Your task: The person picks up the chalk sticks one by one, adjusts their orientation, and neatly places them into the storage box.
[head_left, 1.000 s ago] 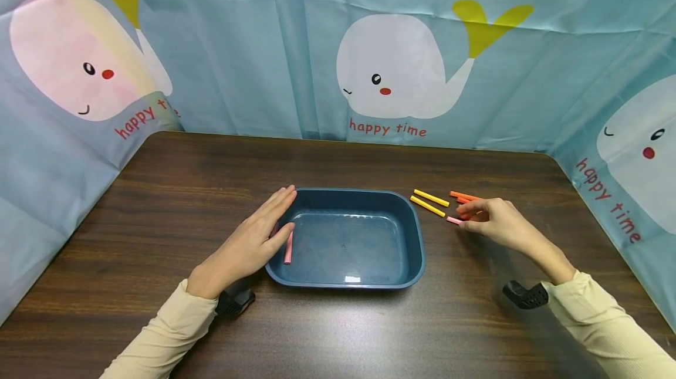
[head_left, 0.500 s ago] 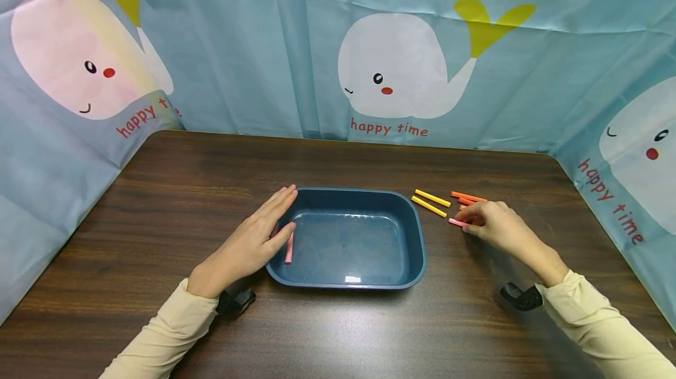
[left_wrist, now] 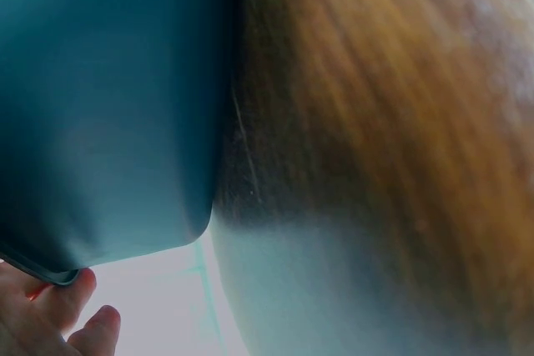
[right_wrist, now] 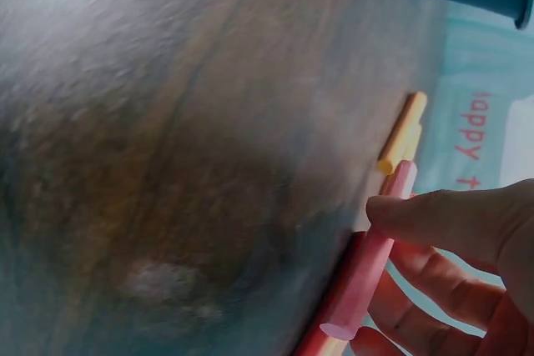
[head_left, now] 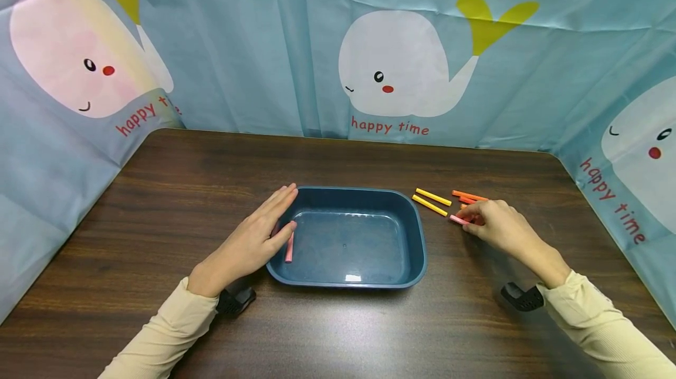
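My right hand (head_left: 499,223) pinches a pink chalk stick (right_wrist: 367,268) between thumb and fingers. The right wrist view shows the stick slanting past the thumb tip, with a red stick (right_wrist: 320,341) just behind it. My left hand (head_left: 248,247) lies with straight fingers along the left side of a blue plastic basin (head_left: 343,286); in the left wrist view its fingertips (left_wrist: 83,283) are at the rim. Inside the basin, another pink chalk stick (head_left: 289,248) lies at the left end, its far part hidden by my left thumb.
Two yellow chalk sticks (head_left: 430,205) lie between the basin and my right hand. Several orange and red sticks (head_left: 469,195) lie just beyond that hand, partly hidden by it. A light blue cloth printed with whales (head_left: 393,68) hangs around the table's (head_left: 211,191) far edge and sides.
My right hand has shifted slightly down and its fingers have closed on the pink chalk stick, which sits a little further right. The left hand stays in place on the basin.
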A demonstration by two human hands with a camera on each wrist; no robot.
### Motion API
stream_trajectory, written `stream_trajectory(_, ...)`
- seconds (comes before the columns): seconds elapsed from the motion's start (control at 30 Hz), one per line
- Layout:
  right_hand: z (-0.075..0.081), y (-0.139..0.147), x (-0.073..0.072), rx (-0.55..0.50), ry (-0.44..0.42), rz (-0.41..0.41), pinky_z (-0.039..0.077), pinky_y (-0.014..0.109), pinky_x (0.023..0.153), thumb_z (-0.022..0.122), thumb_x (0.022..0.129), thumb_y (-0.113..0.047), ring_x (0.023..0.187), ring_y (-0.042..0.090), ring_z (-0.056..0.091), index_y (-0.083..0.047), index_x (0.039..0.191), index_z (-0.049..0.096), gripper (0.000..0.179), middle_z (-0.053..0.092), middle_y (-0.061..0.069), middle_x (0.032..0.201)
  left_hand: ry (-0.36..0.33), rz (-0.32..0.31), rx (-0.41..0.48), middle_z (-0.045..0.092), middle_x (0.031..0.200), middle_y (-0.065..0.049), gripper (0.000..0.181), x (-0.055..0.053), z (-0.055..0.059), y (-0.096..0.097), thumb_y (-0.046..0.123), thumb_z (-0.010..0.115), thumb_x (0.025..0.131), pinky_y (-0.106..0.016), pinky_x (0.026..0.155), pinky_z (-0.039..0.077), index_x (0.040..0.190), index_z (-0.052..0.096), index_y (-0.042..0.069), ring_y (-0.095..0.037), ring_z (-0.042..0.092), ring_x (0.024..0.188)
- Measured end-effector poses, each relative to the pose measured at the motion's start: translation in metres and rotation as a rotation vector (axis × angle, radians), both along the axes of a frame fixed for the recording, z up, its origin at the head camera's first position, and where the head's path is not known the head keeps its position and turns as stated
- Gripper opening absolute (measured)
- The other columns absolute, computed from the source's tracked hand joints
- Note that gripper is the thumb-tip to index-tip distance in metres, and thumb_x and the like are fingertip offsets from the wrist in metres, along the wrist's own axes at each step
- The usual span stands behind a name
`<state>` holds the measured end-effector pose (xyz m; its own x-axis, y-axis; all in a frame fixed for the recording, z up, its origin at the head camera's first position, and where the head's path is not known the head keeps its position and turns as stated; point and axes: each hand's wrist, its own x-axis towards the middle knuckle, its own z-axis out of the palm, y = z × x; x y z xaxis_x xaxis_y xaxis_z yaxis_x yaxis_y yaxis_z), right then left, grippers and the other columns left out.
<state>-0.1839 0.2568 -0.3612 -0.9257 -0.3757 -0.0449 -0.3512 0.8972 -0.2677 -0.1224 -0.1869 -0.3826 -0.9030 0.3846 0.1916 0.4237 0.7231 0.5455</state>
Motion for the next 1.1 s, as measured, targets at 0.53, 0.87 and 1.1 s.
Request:
stream_trajectory(0.53,0.011,-0.006,0.007,-0.096,0.103,0.043,0.049,0.031,0.062,0.075,0.082,-0.003,0.075,0.018,0.065,0.000,0.105,0.072,0.023,0.073,0.011,0.089,-0.029,0.007,-0.007,0.021,0.166,-0.004,0.065,0.000,0.004,0.000,0.021,0.058,0.100,-0.055,0.119,0.028,0.156,0.028,0.006,-0.030,0.020,0.154)
stream_trajectory(0.87,0.020,-0.012,0.009,-0.154,0.143,0.062,0.050,0.026,0.060,0.075,0.082,-0.002,0.072,0.017,0.064,-0.001,0.100,0.072,0.018,0.072,0.008,0.085,-0.028,0.011,-0.005,0.021,0.166,-0.004,0.066,0.001,0.004,0.000,0.021,0.058,0.100,-0.055,0.119,0.028,0.157,0.027,0.007,-0.031,0.019,0.154)
stream_trajectory(1.1,0.027,-0.020,0.014,-0.200,0.115,0.050,0.047,0.022,0.058,0.076,0.082,-0.002,0.068,0.012,0.059,-0.002,0.106,0.073,0.024,0.073,0.004,0.085,-0.046,0.011,-0.008,0.019,0.167,-0.003,0.067,0.001,0.004,-0.001,0.021,0.058,0.100,-0.056,0.119,0.027,0.157,0.026,0.008,-0.029,0.017,0.155)
